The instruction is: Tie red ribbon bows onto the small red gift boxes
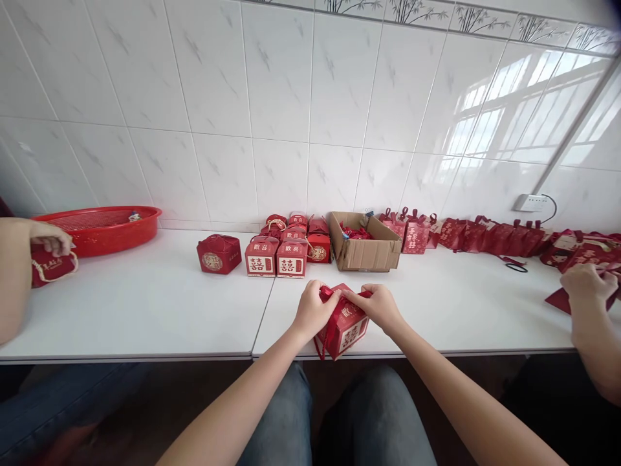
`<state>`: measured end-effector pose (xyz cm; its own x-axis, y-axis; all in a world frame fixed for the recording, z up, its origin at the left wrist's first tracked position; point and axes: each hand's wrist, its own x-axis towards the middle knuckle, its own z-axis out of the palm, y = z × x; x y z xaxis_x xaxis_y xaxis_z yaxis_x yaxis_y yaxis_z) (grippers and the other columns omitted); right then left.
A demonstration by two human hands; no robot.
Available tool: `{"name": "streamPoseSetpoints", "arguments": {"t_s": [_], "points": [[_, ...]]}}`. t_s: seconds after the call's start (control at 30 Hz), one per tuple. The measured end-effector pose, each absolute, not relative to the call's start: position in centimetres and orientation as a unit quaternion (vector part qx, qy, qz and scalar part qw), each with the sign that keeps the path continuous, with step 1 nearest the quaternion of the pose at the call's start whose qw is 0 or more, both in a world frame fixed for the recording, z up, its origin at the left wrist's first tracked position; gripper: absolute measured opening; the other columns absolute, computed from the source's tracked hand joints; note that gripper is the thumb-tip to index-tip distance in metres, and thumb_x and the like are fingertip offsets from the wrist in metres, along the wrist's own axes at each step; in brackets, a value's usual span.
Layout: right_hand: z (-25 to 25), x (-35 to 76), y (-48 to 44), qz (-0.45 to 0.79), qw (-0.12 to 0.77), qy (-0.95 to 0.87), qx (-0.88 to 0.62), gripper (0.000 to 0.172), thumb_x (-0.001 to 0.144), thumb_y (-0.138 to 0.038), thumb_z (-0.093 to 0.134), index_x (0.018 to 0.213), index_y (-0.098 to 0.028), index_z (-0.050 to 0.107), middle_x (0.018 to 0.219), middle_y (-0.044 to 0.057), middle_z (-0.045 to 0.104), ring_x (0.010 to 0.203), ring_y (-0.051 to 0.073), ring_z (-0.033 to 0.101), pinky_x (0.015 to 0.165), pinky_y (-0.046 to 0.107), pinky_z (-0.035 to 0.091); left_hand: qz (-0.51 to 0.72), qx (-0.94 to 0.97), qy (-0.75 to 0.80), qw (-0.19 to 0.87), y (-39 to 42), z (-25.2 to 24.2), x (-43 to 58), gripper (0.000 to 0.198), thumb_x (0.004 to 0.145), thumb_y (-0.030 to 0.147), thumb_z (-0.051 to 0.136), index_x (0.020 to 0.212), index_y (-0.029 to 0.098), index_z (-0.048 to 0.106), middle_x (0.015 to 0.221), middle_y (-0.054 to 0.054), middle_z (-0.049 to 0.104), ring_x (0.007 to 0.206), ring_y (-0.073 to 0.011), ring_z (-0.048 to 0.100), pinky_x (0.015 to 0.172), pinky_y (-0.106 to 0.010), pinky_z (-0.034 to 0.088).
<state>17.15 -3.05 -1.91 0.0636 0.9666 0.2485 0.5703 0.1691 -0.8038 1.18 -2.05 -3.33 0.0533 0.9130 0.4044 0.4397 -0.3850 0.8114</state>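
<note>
Both forearms (259,382) slant inward from below, thumbs nearly meeting: the left hand (314,309) and right hand (382,307), fingers curled nearly closed, pinch the top of a red box (343,327). It sits askew at the table's (436,314) near edge, white top stretching to either side, a cardboard carton (371,255) standing behind.

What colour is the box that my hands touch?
The box is red, best in the head view.
</note>
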Motion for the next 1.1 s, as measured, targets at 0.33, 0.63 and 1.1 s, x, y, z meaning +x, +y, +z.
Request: {"name": "streamPoseSetpoints", "arguments": {"t_s": [0.33,0.63,1.1], "points": [[-2.3,17.3,-3.3,0.273,0.468,-0.622,-0.565,0.055,0.069,-0.058,0.064,0.054,-0.021,0.025,0.054,-0.005,0.024,0.053,0.009,0.025,0.048,0.025,0.022,0.454,0.677,0.506,0.283,-2.1,-2.8,0.7,0.035,0.075,0.048,0.06,0.064,0.02,0.042,0.073,-0.001,0.05,0.072,-0.0177,0.054,0.07,-0.031,0.044],[-6.0,18.3,-6.3,0.265,0.526,-0.635,-0.499,0.108,0.059,-0.053,0.077,0.141,-0.026,0.013,0.138,0.015,0.03,0.118,0.029,0.045,0.096,0.044,0.043,0.455,0.636,0.519,0.346,-4.4,-5.9,-4.4,0.037,0.086,0.051,0.045,0.103,0.022,0.058,0.11,-0.009,0.06,0.109,-0.0234,0.056,0.095,-0.038,0.043],[-9.1,26.5,-5.4,0.021,0.493,-0.518,-0.699,0.123,0.061,-0.055,0.07,0.148,-0.016,-0.007,0.147,0.022,0.011,0.137,0.038,0.02,0.105,0.05,0.03,0.403,0.657,0.585,0.253,-4.2,-8.1,-6.2,0.026,0.081,0.046,0.051,0.088,0.023,0.061,0.106,-0.005,0.063,0.105,-0.0242,0.058,0.096,-0.039,0.044]]}}
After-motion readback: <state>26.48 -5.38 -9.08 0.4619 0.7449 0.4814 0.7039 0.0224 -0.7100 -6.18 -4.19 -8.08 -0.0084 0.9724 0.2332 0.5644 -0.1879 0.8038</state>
